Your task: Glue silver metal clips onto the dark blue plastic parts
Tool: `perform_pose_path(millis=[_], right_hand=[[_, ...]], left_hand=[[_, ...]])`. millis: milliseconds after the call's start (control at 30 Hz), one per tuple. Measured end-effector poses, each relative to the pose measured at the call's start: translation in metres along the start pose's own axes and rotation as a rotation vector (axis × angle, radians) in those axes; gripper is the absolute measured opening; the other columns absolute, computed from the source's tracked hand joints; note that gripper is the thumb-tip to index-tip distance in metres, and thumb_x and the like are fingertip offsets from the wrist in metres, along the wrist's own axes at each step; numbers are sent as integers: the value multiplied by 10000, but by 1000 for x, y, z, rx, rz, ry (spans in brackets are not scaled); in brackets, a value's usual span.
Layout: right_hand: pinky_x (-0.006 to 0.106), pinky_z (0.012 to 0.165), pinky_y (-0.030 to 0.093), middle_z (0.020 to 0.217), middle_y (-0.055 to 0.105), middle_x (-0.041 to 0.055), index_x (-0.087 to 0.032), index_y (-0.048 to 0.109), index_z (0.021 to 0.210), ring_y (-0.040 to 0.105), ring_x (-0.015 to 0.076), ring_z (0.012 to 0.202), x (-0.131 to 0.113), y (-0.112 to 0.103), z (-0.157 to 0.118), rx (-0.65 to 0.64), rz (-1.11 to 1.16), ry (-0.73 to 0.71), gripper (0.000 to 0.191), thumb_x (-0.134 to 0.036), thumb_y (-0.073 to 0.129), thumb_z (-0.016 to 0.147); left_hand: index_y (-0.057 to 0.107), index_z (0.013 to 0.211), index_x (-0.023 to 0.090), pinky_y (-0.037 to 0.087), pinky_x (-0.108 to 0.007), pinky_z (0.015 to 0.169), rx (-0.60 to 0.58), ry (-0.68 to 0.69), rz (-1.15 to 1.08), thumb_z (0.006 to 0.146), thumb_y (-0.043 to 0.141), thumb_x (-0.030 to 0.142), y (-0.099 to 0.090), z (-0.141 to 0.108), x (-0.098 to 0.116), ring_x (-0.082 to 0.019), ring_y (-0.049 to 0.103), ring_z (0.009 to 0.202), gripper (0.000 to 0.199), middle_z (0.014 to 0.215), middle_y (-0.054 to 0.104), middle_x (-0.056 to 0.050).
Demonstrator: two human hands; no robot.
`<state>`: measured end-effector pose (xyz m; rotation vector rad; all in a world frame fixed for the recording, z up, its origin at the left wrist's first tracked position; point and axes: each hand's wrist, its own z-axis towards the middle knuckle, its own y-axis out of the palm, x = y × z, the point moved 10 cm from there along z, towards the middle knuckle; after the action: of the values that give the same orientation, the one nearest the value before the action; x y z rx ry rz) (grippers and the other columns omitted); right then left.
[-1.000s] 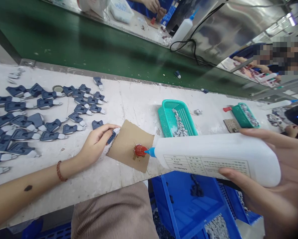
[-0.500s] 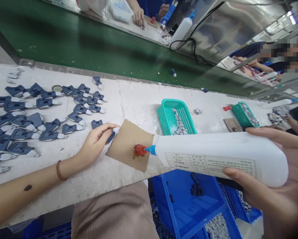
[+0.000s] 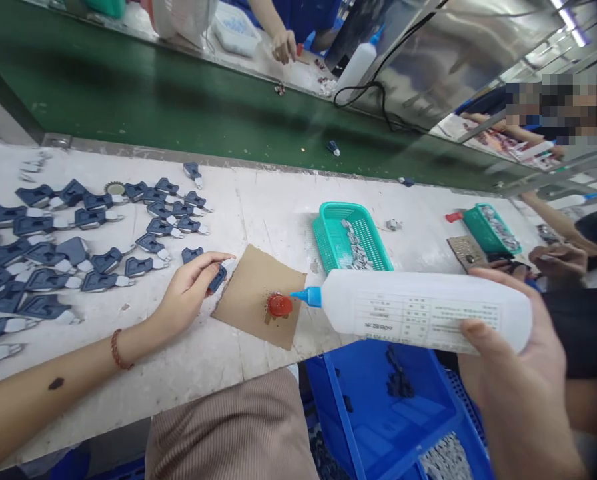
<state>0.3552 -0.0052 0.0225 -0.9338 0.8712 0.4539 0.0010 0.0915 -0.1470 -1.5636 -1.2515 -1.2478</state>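
One white bottle (image 3: 418, 310) is held almost level over the near side of the table (image 3: 263, 200), its blue nozzle (image 3: 308, 296) aimed left. The right hand (image 3: 523, 373) is clamped around its base end, the thumb pressing on the printed label (image 3: 408, 320). Just beside the nozzle tip is a small red cup (image 3: 279, 305); whether the two touch, I cannot tell. The cup sits on a brown card (image 3: 251, 283) with dark spots around it. At the card's left edge the left hand (image 3: 188, 290) rests low, thumb and fingers together on a dark blue part (image 3: 217, 279) with a pale tip. Farther left, many similar parts (image 3: 101, 280) lie spread in loose rows. Beyond the bottle stands a green basket (image 3: 323, 243) holding grey pieces (image 3: 357, 247), and a second basket (image 3: 474, 230) stands well to the right, near a co-worker's hands (image 3: 558, 260). Below the table edge is a blue bin (image 3: 361, 377) with dark pieces (image 3: 398, 377) inside. Along the far side runs a green belt (image 3: 178, 100); across it another person's hand (image 3: 284, 47) reaches down over a bench.
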Motion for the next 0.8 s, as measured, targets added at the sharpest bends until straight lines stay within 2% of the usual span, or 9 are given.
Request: perform_pose_path(millis=[67, 167, 267, 367, 467, 567, 667, 733, 800], right_hand=[[329, 583, 527, 890, 622, 50, -243, 670, 1072, 634, 222, 736, 44, -7, -6, 69, 210, 245, 528, -411, 846, 603], [428, 704, 581, 996, 671, 98, -230, 692, 989, 671, 304, 896, 93, -14, -25, 158, 395, 484, 421, -472, 783, 657], [492, 803, 585, 1112, 686, 99, -254, 692, 983, 652, 311, 1039, 127, -18, -46, 201, 556, 613, 357, -540, 650, 774], [546, 878, 563, 1126, 700, 73, -298, 682, 1050, 675, 275, 1007, 153, -19, -66, 220, 702, 697, 403, -612, 569, 825], [554, 1004, 494, 1122, 703, 51, -320, 664, 1130, 686, 241, 990, 166, -25, -69, 255, 808, 642, 484, -671, 541, 822], [544, 1070, 436, 1153, 690, 46, -311, 658, 1142, 660, 248, 1072, 178, -39, -57, 316, 789, 559, 504, -663, 592, 787], [561, 1108, 381, 1237, 655, 50, -294, 638, 1139, 572, 293, 1233, 186, -60, -30, 385, 625, 430, 513, -541, 747, 702], [585, 1135, 322, 1261, 639, 53, -282, 606, 1146, 516, 328, 1299, 186, -78, -11, 460, 480, 301, 612, -437, 845, 605], [592, 1141, 302, 1284, 622, 68, -287, 559, 1154, 485, 356, 1328, 188, -86, 5, 484, 375, 215, 721, -341, 902, 522]], left_hand=[[681, 1085, 190, 389, -242, 562, 12, -40, -30, 904, 479, 372, -1, 1, -4, -143, 476, 682, 326, 803, 572, -25], [671, 1081, 172, 381, -252, 551, 21, -79, -106, 886, 497, 361, 0, 3, -6, -138, 472, 639, 323, 789, 579, -26], [662, 1045, 163, 370, -264, 540, 47, -94, -186, 865, 509, 357, -2, 5, -5, -127, 456, 573, 305, 754, 582, -16], [667, 1020, 172, 354, -258, 521, 70, -109, -238, 855, 532, 377, -3, 8, -5, -118, 445, 548, 296, 747, 582, -6], [682, 993, 189, 349, -246, 507, 103, -135, -299, 840, 572, 386, -2, 10, -4, -115, 431, 547, 272, 735, 583, 2], [687, 955, 194, 351, -243, 495, 141, -144, -352, 813, 614, 385, -1, 9, 0, -119, 419, 555, 249, 719, 570, 5], [663, 923, 192, 353, -241, 480, 137, -174, -348, 794, 646, 434, 4, 7, 3, -109, 406, 535, 275, 739, 562, 4], [641, 928, 203, 343, -234, 467, 103, -198, -267, 767, 686, 464, 9, 9, 5, -105, 405, 525, 310, 729, 541, 13], [617, 920, 209, 351, -229, 472, 58, -200, -154, 745, 710, 485, 15, 16, 10, -108, 421, 528, 339, 697, 510, 29]])
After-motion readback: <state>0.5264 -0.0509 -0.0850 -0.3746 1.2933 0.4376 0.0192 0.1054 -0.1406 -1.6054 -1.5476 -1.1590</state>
